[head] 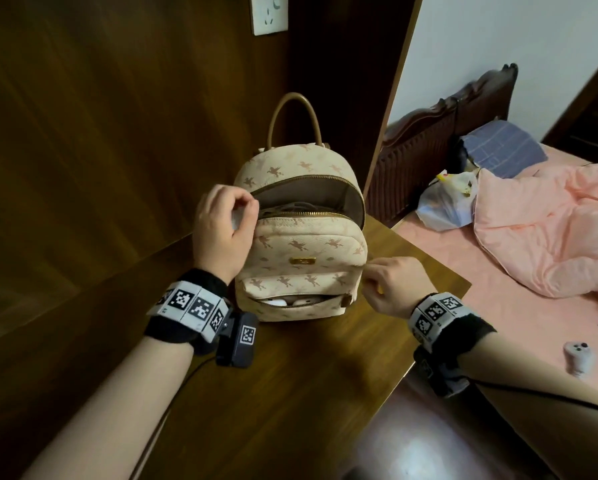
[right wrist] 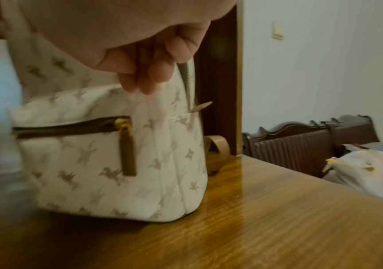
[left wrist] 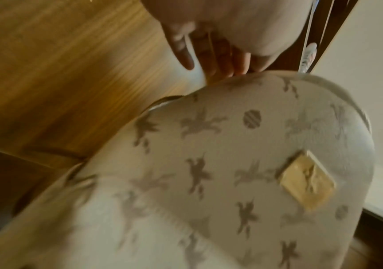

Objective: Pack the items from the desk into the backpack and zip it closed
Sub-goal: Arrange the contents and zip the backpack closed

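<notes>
The backpack [head: 299, 237] stands upright on the desk [head: 308, 375] between both hands, and no loose items are seen left beside them. White things show inside the front pocket [head: 290, 301], just left of the right hand [head: 392, 285]. The main opening gapes, its zip undone. The left hand [head: 221, 226] is curled at the opening's left corner, seemingly pinching the zip; the right hand pinches the bag's side. Packing looks done; both zips are judged left to close.
</notes>
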The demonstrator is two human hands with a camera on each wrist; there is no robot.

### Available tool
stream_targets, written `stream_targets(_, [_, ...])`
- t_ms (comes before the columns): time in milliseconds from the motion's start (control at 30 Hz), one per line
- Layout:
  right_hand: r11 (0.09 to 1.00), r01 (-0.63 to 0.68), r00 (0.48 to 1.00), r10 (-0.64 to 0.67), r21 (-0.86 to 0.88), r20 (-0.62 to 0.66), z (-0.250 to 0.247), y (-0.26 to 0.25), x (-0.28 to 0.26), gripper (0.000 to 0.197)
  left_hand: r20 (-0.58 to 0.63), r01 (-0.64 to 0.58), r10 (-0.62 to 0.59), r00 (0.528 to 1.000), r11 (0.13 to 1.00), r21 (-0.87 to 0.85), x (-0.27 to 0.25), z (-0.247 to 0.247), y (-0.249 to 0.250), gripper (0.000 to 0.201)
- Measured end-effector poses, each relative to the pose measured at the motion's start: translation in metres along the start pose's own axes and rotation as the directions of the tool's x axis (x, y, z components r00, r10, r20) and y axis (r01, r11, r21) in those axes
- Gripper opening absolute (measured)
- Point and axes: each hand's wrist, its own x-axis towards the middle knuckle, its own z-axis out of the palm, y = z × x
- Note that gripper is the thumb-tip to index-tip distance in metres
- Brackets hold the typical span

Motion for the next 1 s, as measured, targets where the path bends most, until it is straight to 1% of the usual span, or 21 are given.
stream_targets(67, [0.994,-0.11,0.994,0.11,0.006,-0.028,-0.011,0.013,0.002,0.02,0.099,0.045,-0.035,0.994,0.994,-0.097,0.009,0.007,0.003,0.026])
stream_targets(133, [0.985,-0.17,0.981,0.171,0.015,-0.093,-0.024,0.021,0.007,0.02,0.192,0.106,-0.072,0.979,0.979,-0.172,0.013,0.012,0.004,0.02])
stream_targets(200, [0.982,-0.188,0.971,0.188,0.015,-0.148,-0.038,0.022,0.015,0.021,0.284,0.156,-0.09,0.955,0.963,-0.22,0.016,0.014,0.003,0.02])
stream_targets(267, [0.984,-0.179,0.968,0.177,0.007,-0.179,-0.044,0.019,0.025,0.023,0.37,0.193,-0.092,0.924,0.949,-0.247,0.015,0.012,0.001,0.031])
stream_targets(300, [0.987,-0.156,0.97,0.158,0.024,-0.184,-0.043,0.016,0.031,0.025,0.425,0.234,-0.108,0.899,0.938,-0.257,0.013,0.011,0.0,0.034])
stream_targets(333, [0.989,-0.132,0.973,0.143,0.071,-0.179,-0.041,0.013,0.036,0.03,0.49,0.293,-0.142,0.86,0.924,-0.247,0.01,0.01,0.0,0.037])
stream_targets(400, [0.97,-0.116,0.978,0.149,0.214,-0.148,-0.032,0.008,0.047,0.041,0.608,0.397,-0.238,0.757,0.907,-0.139,0.002,0.007,-0.002,0.048])
stream_targets(433, [0.955,-0.119,0.979,0.159,0.273,-0.127,-0.027,0.008,0.05,0.043,0.649,0.423,-0.282,0.707,0.903,-0.069,-0.001,0.006,-0.002,0.054])
stream_targets(467, [0.939,-0.125,0.98,0.167,0.321,-0.106,-0.023,0.008,0.053,0.044,0.672,0.427,-0.307,0.674,0.904,-0.016,-0.005,0.005,-0.002,0.06])
stream_targets(500, [0.921,-0.13,0.981,0.173,0.368,-0.087,-0.019,0.009,0.055,0.045,0.679,0.408,-0.313,0.664,0.913,0.021,-0.007,0.004,-0.002,0.064])
stream_targets(567, [0.888,-0.141,0.982,0.183,0.437,-0.055,-0.014,0.011,0.056,0.048,0.685,0.364,-0.301,0.664,0.93,0.055,-0.011,0.003,-0.001,0.068])
stream_targets(733, [0.897,-0.125,0.988,0.153,0.423,-0.033,-0.005,0.007,0.053,0.056,0.73,0.353,-0.276,0.625,0.934,0.051,-0.021,0.004,-0.001,0.068])
stream_targets(800, [0.898,-0.085,0.994,0.103,0.431,-0.019,-0.004,0.005,0.055,0.059,0.748,0.359,-0.291,0.596,0.93,0.076,-0.02,0.004,-0.001,0.068])
stream_targets(867, [0.905,-0.003,1.0,0.002,0.425,0.003,-0.006,-0.001,0.059,0.061,0.767,0.374,-0.31,0.562,0.922,0.098,-0.019,0.003,0.0,0.07])
stream_targets(933, [0.9,0.018,0.994,-0.062,0.435,0.088,-0.009,-0.01,0.064,0.069,0.78,0.385,-0.328,0.533,0.915,0.122,-0.017,0.001,0.001,0.07])
stream_targets(1000, [0.894,-0.038,0.983,-0.048,0.447,0.179,-0.013,-0.015,0.067,0.079,0.784,0.394,-0.347,0.514,0.908,0.144,-0.014,-0.001,0.002,0.072])
